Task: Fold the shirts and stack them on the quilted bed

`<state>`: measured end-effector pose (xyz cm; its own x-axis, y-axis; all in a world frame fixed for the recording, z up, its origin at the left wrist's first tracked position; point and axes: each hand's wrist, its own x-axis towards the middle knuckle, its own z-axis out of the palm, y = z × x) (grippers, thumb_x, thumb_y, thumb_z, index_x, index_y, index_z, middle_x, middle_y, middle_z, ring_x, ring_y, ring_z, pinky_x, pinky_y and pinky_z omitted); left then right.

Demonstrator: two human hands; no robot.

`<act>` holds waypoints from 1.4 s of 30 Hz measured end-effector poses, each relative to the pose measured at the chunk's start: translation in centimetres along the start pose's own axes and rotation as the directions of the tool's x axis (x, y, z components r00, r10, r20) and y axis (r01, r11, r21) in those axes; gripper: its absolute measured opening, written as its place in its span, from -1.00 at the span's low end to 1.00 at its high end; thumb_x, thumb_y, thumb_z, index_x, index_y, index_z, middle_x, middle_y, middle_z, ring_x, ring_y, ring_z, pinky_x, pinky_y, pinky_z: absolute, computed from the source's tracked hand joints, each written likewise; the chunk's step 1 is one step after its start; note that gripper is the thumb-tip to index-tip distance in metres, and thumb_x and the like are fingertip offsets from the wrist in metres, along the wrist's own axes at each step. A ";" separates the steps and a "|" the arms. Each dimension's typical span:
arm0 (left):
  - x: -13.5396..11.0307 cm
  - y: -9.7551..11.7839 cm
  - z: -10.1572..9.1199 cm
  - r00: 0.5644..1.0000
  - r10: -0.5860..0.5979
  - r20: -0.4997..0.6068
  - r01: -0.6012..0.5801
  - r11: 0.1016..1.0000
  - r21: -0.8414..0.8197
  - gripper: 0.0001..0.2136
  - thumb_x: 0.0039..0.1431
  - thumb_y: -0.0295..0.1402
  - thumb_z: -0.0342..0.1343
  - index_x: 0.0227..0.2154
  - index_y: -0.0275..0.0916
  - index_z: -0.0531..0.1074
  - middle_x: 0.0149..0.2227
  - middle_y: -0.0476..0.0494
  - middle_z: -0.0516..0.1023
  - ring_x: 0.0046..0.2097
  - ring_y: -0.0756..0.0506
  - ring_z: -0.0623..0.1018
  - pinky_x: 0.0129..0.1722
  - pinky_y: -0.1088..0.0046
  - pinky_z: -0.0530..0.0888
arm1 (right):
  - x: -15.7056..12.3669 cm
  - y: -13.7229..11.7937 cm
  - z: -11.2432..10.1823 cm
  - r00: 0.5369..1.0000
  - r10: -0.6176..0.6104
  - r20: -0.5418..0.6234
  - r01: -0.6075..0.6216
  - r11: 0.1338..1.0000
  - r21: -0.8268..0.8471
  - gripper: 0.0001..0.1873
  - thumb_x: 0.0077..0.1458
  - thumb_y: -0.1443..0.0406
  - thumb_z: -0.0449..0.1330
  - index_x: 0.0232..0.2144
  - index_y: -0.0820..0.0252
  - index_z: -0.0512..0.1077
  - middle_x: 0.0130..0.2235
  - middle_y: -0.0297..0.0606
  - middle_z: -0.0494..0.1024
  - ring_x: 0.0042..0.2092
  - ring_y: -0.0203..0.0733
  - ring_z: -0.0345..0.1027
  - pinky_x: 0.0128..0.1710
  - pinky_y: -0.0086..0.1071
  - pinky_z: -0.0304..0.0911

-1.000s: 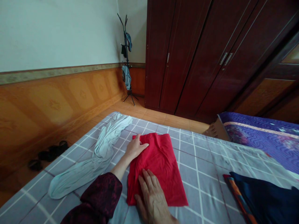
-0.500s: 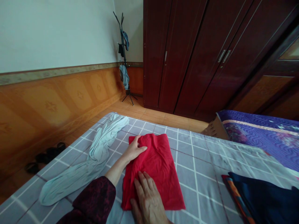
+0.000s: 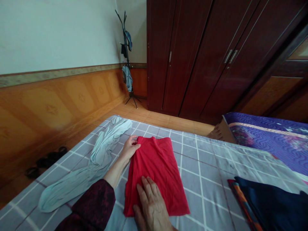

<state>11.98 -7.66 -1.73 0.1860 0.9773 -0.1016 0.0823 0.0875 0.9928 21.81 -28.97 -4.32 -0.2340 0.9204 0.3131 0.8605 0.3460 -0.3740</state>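
A folded red garment lies on the checked bed sheet in front of me; which garment it is I cannot tell. My left hand pinches its far left corner between thumb and fingers. Flat on the near part of the cloth rests my right hand, fingers stretched out and pressing lightly. To the left, a pale blue-grey garment is spread out long and crumpled.
Folded dark blue clothes lie on the right of the grey checked sheet. Beyond the bed stand a dark red wardrobe and a coat rack. Shoes are on the floor at left; a purple quilt is at right.
My left hand has slid left from the top of the red garment to its far left corner, and the cloth there looks smoother. My right hand has stayed in place.
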 end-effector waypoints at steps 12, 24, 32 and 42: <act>-0.4 1.5 -1.3 0.997 -0.071 0.008 0.071 0.997 0.035 -0.41 -0.15 -0.45 0.16 0.04 -0.27 0.21 -0.23 -0.14 0.49 -0.42 0.00 0.48 -0.53 0.56 0.28 | 0.0 -0.5 -1.3 0.999 -0.052 -0.004 0.053 0.996 0.074 -0.78 0.09 0.30 0.13 -0.18 0.02 0.46 0.12 -0.23 0.36 0.13 -0.02 0.22 0.08 -0.16 0.22; -0.2 -0.1 -0.8 0.964 0.245 -0.104 -0.160 0.847 0.506 -0.49 -0.14 -0.66 0.07 -0.05 -0.19 0.35 -0.09 -0.15 0.42 -0.04 -0.15 0.42 0.02 0.30 0.31 | 0.3 -1.3 -1.5 0.994 -0.110 -0.025 0.112 0.988 0.103 -0.84 0.12 0.24 0.14 -0.22 0.04 0.45 0.07 -0.27 0.41 0.11 -0.11 0.23 0.09 -0.26 0.20; -3.4 2.5 3.3 0.861 0.391 0.325 -0.498 0.517 0.696 -0.77 0.13 -0.44 0.03 -0.13 -0.18 0.38 -0.14 -0.12 0.45 -0.08 -0.11 0.44 0.00 0.38 0.34 | -0.1 -1.7 -0.8 0.996 -0.091 0.013 0.089 0.992 0.091 -0.79 0.12 0.18 0.14 -0.19 0.07 0.43 0.10 -0.25 0.38 0.16 -0.08 0.16 0.14 -0.22 0.13; -3.4 -2.4 4.2 0.865 0.370 0.340 -0.467 0.343 0.815 -0.42 0.22 -0.16 -0.06 0.21 -0.42 0.06 0.24 -0.50 0.11 0.27 -0.34 0.09 0.19 0.04 0.08 | 5.6 5.4 -7.2 0.905 0.297 -0.305 -0.293 0.954 0.059 -0.75 0.16 0.30 0.03 -0.17 0.14 0.46 -0.03 -0.17 0.45 -0.03 -0.12 0.32 -0.01 -0.28 0.24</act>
<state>15.26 -11.97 -4.03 0.5242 0.8117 0.2576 0.7394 -0.5839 0.3353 28.38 -23.30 1.72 0.1821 0.8800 0.4388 0.8628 0.0709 -0.5005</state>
